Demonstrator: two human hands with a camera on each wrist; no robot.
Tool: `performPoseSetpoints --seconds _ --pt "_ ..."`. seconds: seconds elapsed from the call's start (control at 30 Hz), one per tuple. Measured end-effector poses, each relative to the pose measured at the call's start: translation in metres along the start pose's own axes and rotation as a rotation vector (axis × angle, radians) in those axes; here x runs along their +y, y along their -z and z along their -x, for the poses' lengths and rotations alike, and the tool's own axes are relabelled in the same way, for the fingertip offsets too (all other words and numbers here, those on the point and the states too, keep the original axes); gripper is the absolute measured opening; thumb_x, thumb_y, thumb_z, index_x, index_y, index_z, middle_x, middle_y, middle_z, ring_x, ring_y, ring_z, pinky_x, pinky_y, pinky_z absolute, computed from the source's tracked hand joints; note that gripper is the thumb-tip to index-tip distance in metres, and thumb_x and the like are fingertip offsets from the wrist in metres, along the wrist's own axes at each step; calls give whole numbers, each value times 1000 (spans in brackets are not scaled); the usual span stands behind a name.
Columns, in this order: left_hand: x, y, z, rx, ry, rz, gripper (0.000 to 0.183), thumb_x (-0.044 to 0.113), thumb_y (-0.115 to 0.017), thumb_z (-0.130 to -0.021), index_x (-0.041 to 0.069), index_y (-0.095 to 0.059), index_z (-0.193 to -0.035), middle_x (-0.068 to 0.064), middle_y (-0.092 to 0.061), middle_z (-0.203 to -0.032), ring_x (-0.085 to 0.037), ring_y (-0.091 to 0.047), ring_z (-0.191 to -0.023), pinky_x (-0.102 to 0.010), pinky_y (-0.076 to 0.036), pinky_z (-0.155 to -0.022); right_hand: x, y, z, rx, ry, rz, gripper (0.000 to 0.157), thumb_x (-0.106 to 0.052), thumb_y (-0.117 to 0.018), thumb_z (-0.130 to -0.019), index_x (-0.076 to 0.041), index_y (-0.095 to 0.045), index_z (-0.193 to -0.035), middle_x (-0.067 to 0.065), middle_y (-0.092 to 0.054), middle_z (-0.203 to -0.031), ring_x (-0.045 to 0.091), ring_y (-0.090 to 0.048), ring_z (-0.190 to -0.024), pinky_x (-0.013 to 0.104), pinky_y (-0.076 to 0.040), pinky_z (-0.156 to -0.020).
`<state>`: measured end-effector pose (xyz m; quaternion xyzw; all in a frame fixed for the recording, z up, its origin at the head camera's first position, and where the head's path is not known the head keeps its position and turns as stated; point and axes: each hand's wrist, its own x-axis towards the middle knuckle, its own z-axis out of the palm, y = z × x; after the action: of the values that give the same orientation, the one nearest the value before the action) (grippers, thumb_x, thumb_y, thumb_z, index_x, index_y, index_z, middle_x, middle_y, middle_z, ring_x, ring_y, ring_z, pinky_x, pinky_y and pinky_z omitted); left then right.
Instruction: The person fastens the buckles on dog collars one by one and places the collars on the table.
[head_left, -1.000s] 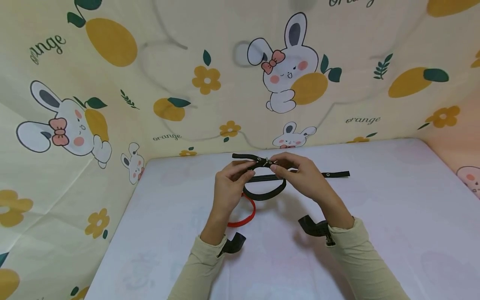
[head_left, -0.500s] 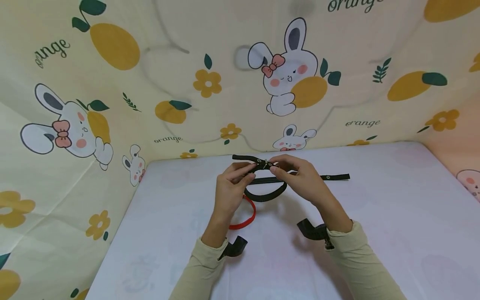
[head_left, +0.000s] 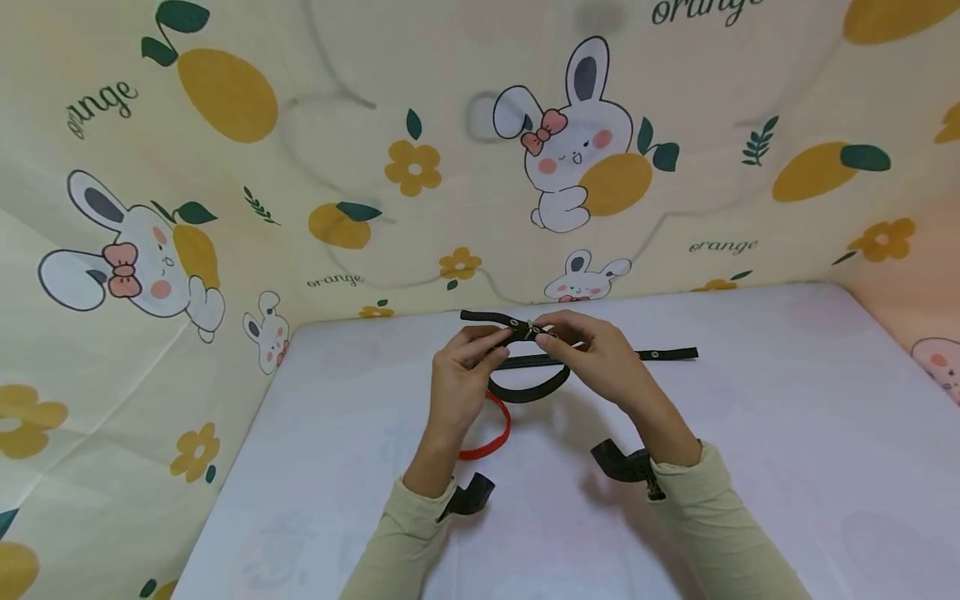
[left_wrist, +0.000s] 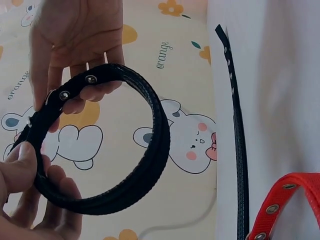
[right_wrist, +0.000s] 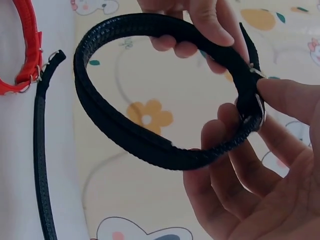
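A black collar [head_left: 529, 396] with metal eyelets and a buckle is closed into a loop, held up above the table between both hands. My left hand [head_left: 459, 375] pinches it on the left of the fastening, where the strap's free end [head_left: 483, 316] sticks out. On the other side my right hand [head_left: 603, 354] grips the band by the buckle [right_wrist: 261, 111], thumb pressing on it. In the left wrist view, eyelets [left_wrist: 91, 79] show along the band near the right hand's fingers. Fingers partly hide the fastening in the head view.
A second black collar [head_left: 670, 354] lies straight on the white table [head_left: 540, 533] behind the hands. Nearer, a looped red collar [head_left: 491, 450] lies partly behind the left wrist. A patterned cloth wall [head_left: 450, 212] rises at the table's back.
Both hands keep hold of the black collar at the fastening, with only tiny finger shifts. The head view has tilted slightly, so everything sits a little lower in it.
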<state>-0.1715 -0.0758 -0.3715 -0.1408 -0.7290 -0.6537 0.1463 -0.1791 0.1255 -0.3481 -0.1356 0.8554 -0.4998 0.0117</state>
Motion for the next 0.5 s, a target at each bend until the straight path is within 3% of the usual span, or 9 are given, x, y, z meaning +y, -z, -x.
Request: performPoseSetpoints --seconds 0.23,0.5 --pt "-2 1 -1 29 19 -22 25 -2 -73 -86 3 -76 -110 -17 -69 -109 -18 -65 -96 -15 -53 -80 7 6 -2 -47 95 -7 36 -25 -70 -94 -18 -64 -129 7 -70 -102 20 -64 -97 38 -54 -89" --pt "-1 6 -5 -11 214 -31 33 8 -76 -86 11 -73 -118 -9 -72 -119 -22 -69 -105 -25 -56 -92 6 11 -4 -12 98 -54 40 -12 -71 -92 -11 -61 -131 9 -73 -109 16 -67 -101 39 -55 -92"
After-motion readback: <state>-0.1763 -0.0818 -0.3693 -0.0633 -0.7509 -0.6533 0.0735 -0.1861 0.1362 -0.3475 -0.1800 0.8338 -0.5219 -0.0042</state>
